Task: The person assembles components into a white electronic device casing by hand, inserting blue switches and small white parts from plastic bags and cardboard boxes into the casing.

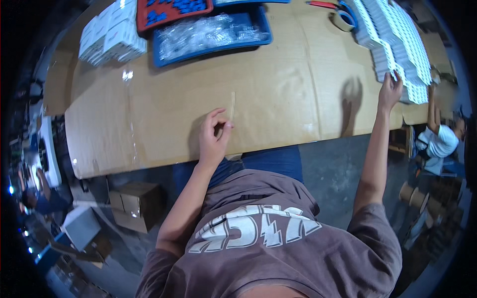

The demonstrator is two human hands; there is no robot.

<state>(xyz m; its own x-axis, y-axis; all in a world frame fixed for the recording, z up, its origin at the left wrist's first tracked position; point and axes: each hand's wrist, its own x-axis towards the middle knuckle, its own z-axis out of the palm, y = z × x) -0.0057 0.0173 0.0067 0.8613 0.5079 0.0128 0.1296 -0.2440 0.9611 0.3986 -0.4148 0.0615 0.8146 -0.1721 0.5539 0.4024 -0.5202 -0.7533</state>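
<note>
Positions are taken from the middle of the view. The left hand [214, 135], just off centre toward 10 o'clock, is over the brown cardboard-covered worktop [278, 89]; its fingers are curled, with index finger and thumb bent toward each other and a gap between them. Contact with the surface cannot be determined. The right hand [390, 90], just past 2 o'clock, has its fingertips at the near part of the long stacked rows of small white pieces [400, 37], which lie at about 2 o'clock. Whether it pinches one piece cannot be told.

At 1 o'clock lies a tan tape roll [342, 22], touching a blue ring-shaped item [354, 20]. A blue plastic tray [265, 25] of clear plastic bags lies between 11 and 12 o'clock; a red plastic tray [144, 15] of small blue parts adjoins it at 11. Stacked white cartons [113, 37] stand between 10 and 11. A brown cardboard box [130, 204] is on the floor at 8.
</note>
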